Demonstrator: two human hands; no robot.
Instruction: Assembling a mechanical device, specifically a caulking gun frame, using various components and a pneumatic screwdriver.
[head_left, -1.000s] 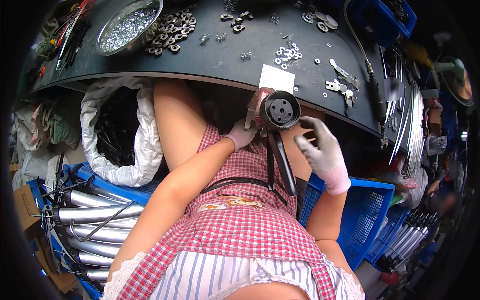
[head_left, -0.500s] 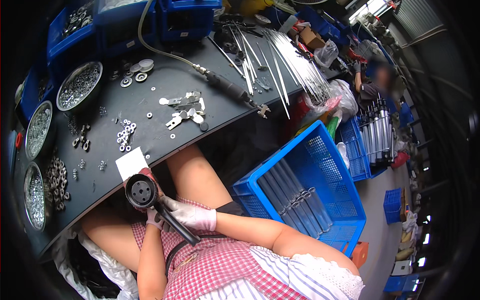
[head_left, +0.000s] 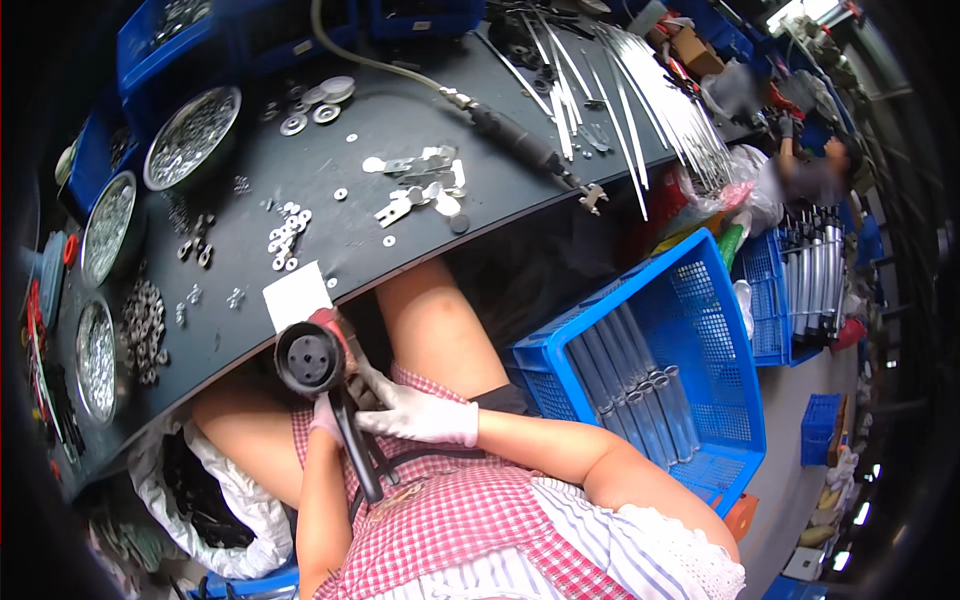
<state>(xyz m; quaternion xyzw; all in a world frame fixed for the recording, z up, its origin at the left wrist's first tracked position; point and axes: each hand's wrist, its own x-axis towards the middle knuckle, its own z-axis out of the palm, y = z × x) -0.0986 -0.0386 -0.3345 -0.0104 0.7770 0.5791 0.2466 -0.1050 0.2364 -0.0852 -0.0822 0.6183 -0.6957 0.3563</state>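
We see the right hand [head_left: 425, 412] reach across from the right, its forearm sloping gently, gloved back up and fingers pointing toward the upper left. These fingers are partly bent and slightly spread, their tips beside the black cup [head_left: 308, 358], just right of its handle [head_left: 352, 445]; whether they grip or merely touch, we cannot tell. The left hand [head_left: 324, 418] comes up from below on a steep forearm, wrist under the cup; cup and handle hide most of its fingers, so we cannot tell how closed they are or what they hold. The cup sits above the lap, near the table [head_left: 215, 305] edge, holed face toward us, handle slanting down over the apron [head_left: 450, 510]. Just beyond lies a white card [head_left: 298, 296].
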